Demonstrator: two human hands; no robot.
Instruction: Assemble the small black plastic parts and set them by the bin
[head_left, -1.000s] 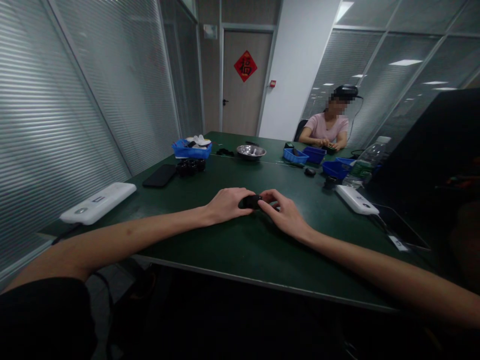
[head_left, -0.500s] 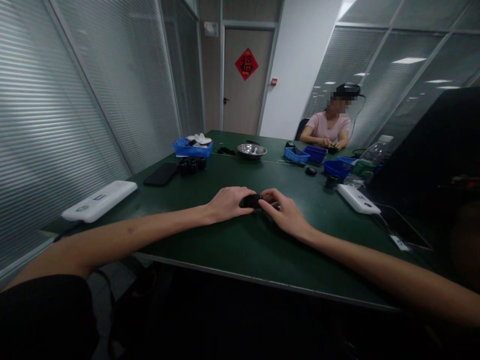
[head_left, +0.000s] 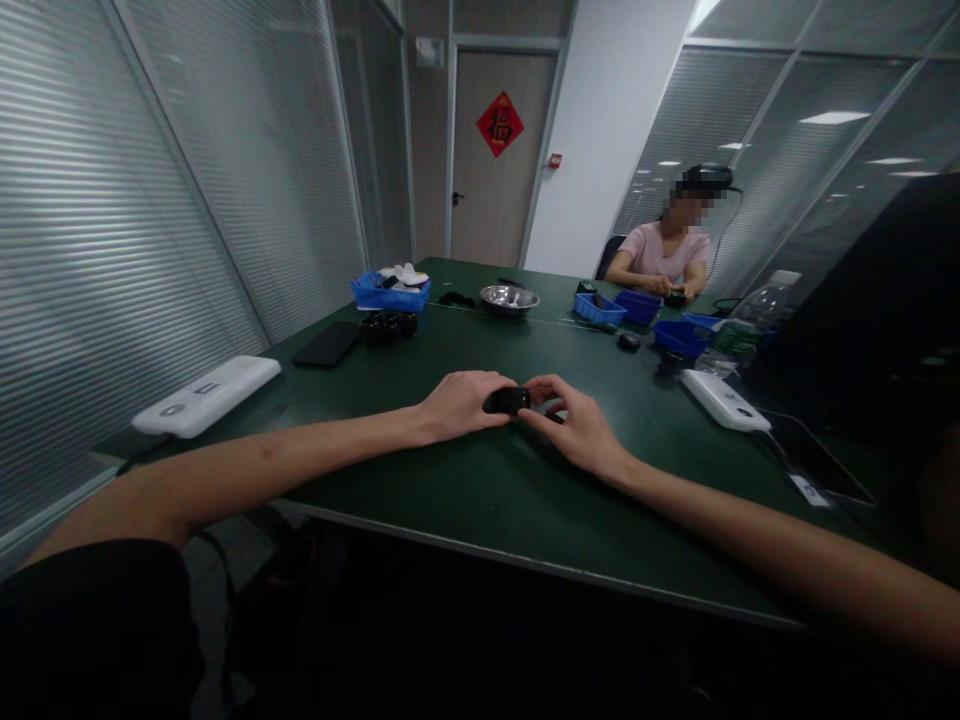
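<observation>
Over the middle of the green table [head_left: 420,500], a small black rounded object [head_left: 511,401] is gripped from its left side by my left hand [head_left: 466,408], thumb below and fingers above. From the right, my right hand [head_left: 574,425] closes thumb and fingertips around the object's other end. Both hands stay low, close to the tabletop. A dark patch shows under the curled fingers of my right hand; I cannot tell whether it is a separate thing. The black object's exact kind is too small and dark to make out.
Left are a white power bank [head_left: 206,397], black phone [head_left: 328,344], black parts [head_left: 388,327] and blue basket [head_left: 391,296]. A steel bowl [head_left: 509,300] sits farther back. Right are blue bins [head_left: 681,339], a bottle [head_left: 739,335] and another power bank [head_left: 724,400]. A person [head_left: 664,250] sits opposite.
The whole view has shifted slightly, so the scene sits a little farther right. My right thumb and fingers have parted slightly at the black object's end, showing more of it.
</observation>
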